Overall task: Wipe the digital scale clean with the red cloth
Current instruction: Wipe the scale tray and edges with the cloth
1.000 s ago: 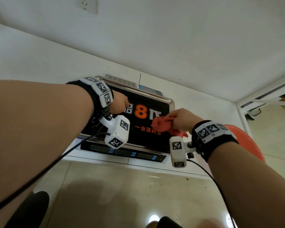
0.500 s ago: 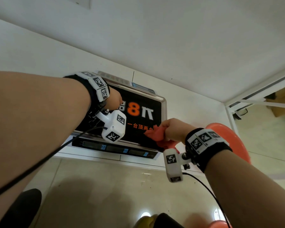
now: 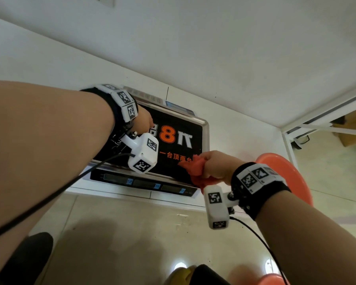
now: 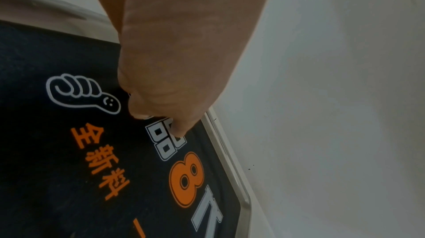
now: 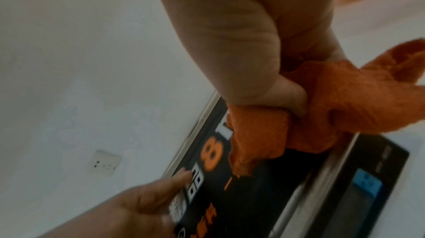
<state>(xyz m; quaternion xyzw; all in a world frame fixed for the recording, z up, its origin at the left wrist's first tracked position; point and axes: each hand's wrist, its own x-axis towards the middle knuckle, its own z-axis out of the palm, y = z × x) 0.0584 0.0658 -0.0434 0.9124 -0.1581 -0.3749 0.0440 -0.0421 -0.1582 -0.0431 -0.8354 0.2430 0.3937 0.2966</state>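
Since a second ago the right hand (image 3: 218, 166) has dragged the red cloth (image 3: 193, 168) from mid-platter to the near right corner of the digital scale (image 3: 179, 128) on the white surface (image 3: 49, 64).

Left wrist view: left hand (image 4: 174, 70), fingers straight, presses beside an orange "8" and "全新料".

Right wrist view: grip clamped round the bunched cloth.

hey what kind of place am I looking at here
Probably a small shop or back room, though that is a guess. A price-computing digital scale sits on a white counter by a plain wall with a socket, and an orange plastic stool stands on the tiled floor.
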